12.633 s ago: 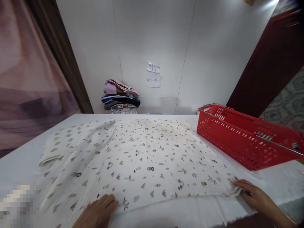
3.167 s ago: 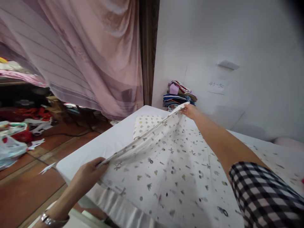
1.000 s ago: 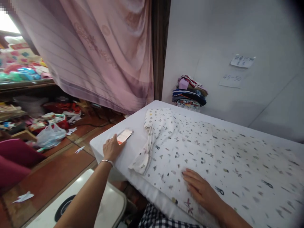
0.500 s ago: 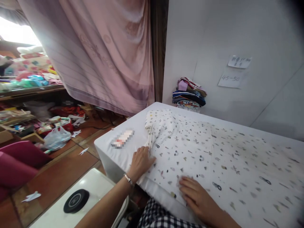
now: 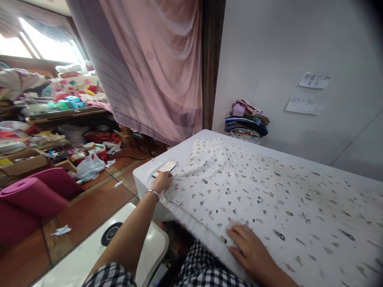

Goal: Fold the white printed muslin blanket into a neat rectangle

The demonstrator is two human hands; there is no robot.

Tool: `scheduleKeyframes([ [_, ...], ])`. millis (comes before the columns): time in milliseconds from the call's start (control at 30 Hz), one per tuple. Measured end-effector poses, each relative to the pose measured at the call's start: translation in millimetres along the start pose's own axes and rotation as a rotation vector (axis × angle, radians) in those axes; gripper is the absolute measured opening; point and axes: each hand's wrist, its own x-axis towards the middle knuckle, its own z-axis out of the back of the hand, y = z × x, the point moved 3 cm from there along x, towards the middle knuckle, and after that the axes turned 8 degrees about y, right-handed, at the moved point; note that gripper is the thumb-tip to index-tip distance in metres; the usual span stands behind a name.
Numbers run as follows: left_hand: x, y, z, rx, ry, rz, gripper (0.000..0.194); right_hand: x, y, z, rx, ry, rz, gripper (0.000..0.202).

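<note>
A white cloth (image 5: 239,187) printed with small plant and insect-like figures lies spread over the white-covered table (image 5: 206,134). My left hand (image 5: 162,182), a bracelet at its wrist, is closed on the near left corner of this cloth, pulling it out taut. Just beyond those fingers lies a phone (image 5: 168,167) with a lit screen. My right hand (image 5: 248,246) rests palm down on the cloth near the table's front edge, its fingers stretched and slightly apart.
A pale stool-like surface (image 5: 149,235) with a round black object (image 5: 111,233) stands at my left. Folded clothes (image 5: 247,119) are stacked behind the table. Pink rolled mats (image 5: 32,195), a plastic bag (image 5: 90,167) and paper scraps lie on the floor. A pink curtain (image 5: 149,71) hangs behind.
My left hand has moved left toward the phone, drawing the cloth's bunched corner outward and flatter. The right hand stays at nearly the same spot. The view has turned slightly left.
</note>
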Motion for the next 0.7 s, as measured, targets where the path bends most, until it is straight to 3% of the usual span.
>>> scheduleKeyframes([
  [133, 7.2, -14.9, -3.9, 0.080, -0.017, -0.032, 0.023, 10.4, 3.8, -1.0, 0.008, 0.047, -0.026, 0.031],
  [333, 33.5, -67.9, -9.0, 0.072, -0.096, -0.177, 0.031, 19.1, 8.2, -5.6, -0.012, 0.068, -0.007, 0.028],
  [467, 56.0, -96.6, -21.3, 0.013, -0.117, -0.195, 0.028, 18.7, 9.7, -7.6, -0.002, 0.085, 0.014, 0.030],
  [700, 76.5, -105.4, -39.4, -0.065, -0.154, -0.146, 0.022, 22.1, 12.3, -5.9, 0.002, 0.122, 0.032, 0.030],
])
